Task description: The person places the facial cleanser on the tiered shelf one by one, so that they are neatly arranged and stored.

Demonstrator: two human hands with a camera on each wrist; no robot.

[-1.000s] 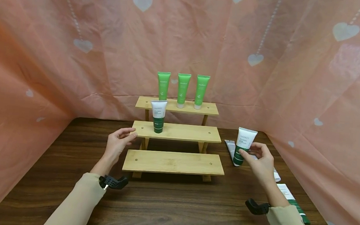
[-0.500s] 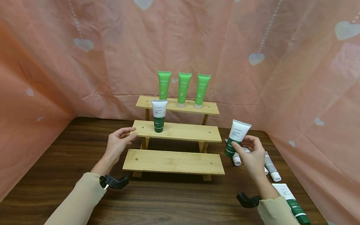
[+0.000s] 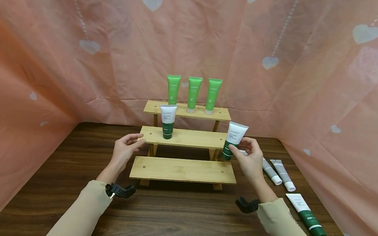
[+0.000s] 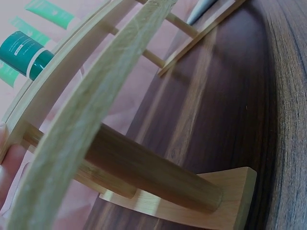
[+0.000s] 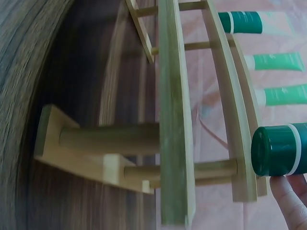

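Note:
My right hand (image 3: 251, 159) pinches a white-and-green squeeze tube (image 3: 235, 136) between thumb and fingers, cap down and slightly tilted. The tube overlaps the right end of the middle shelf in the head view; its green cap (image 5: 276, 151) shows close to the shelf end in the right wrist view. My left hand (image 3: 124, 150) grips the left end of the middle shelf of a three-tier wooden display stand (image 3: 185, 170), thumb and fingers at the board's end. A matching white-and-green tube (image 3: 167, 122) stands cap down toward the left of that middle shelf.
Three bright green tubes (image 3: 193, 92) stand on the top shelf. Right of the stand, grey tubes (image 3: 283, 176) lie on the dark wooden table (image 3: 182, 220), partly behind my right hand. Another white-and-green tube (image 3: 307, 216) lies nearer. A pink curtain (image 3: 113, 72) surrounds the table.
My right hand has carried its tube leftward and up from over the lying tubes to the middle shelf's right end. The left hand has stayed at the shelf's left end.

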